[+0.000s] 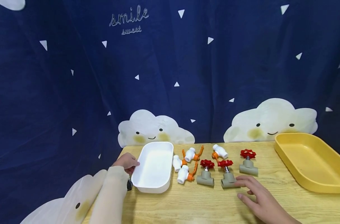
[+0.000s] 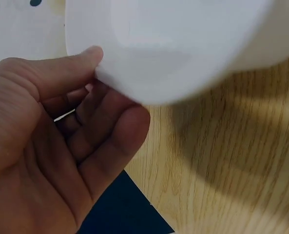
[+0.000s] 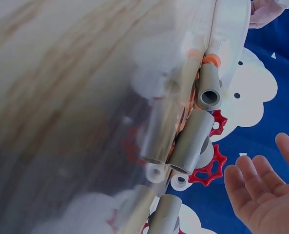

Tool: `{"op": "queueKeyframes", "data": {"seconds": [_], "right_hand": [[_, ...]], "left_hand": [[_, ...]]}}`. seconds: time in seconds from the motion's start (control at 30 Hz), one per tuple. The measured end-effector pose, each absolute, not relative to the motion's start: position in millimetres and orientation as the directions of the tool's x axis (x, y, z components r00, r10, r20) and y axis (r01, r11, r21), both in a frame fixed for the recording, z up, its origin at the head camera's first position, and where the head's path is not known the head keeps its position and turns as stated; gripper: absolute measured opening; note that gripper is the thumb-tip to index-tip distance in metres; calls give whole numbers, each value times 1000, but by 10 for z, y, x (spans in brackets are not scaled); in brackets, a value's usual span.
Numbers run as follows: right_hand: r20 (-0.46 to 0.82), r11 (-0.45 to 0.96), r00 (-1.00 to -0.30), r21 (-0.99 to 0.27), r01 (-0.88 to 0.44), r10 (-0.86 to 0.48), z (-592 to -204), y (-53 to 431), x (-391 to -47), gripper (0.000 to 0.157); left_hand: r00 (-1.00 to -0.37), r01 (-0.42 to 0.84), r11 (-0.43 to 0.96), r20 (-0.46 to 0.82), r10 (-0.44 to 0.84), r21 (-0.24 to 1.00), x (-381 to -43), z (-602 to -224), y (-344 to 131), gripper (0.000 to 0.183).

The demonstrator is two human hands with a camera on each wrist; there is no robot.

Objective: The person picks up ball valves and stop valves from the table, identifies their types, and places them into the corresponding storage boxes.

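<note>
Item 1: left-hand grip (image 1: pixel 126 161), pinching the rim of the white tub, thumb over the edge and fingers beneath; cream sleeve (image 1: pixel 109 193) on the forearm, small black object (image 1: pixel 129 184) at the wrist
Item 2: white tub (image 1: pixel 153 165), rounded corners, at ten o'clock on the bench (image 1: pixel 198 205), held at its own nine o'clock
Item 3: right-hand grip (image 1: pixel 259 196), released and holding nothing, fingers loosely extended, at four o'clock from the middle grey tee valve and near it; any contact cannot be told from the head view
Item 4: white ball valves with orange handles, four; the first (image 1: pixel 176 163) just beside the tub at its three o'clock, the second (image 1: pixel 190 154) at the first's two o'clock, the third (image 1: pixel 184 174) at its five o'clock, the fourth (image 1: pixel 220 151) apart at the second's three o'clock
Item 5: grey tee valves with red handwheels, three; one (image 1: pixel 205 177) at three o'clock from the third ball valve, the middle one (image 1: pixel 229 180) at the next three o'clock, the last (image 1: pixel 248 168) at two o'clock from the middle one
Item 6: yellow tray (image 1: pixel 318 160), at three o'clock on the bench
Item 7: dark blue curtain (image 1: pixel 170 62), at twelve o'clock, printed with white triangles, smiling clouds and "smile sweet"
</note>
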State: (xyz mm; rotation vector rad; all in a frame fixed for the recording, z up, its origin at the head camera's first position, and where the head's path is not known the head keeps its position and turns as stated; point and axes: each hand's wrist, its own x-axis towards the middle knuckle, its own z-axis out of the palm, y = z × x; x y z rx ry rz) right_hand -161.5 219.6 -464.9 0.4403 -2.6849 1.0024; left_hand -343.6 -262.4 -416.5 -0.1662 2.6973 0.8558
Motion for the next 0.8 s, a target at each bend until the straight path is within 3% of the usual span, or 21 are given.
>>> {"op": "queueKeyframes", "data": {"seconds": [0.3,0.57,0.8], "right_hand": [[380,711,-903,-577,-402,-202,-4675,2208,-1609,21],[290,720,-938,-609,-334,-190,-4656,2227,-1614,21],[292,716,-938,-612,-335,-189,-4663,2230,-1578,21]], "left_hand": [[-934,-175,796,-353,52,579,-3386,-4180,-2519,29],[-943,-128,785,-320,93,606,-3355,-4192,-2483,35],[-942,-110,774,-314,120,624,-3349,-4204,-2397,36]]}}
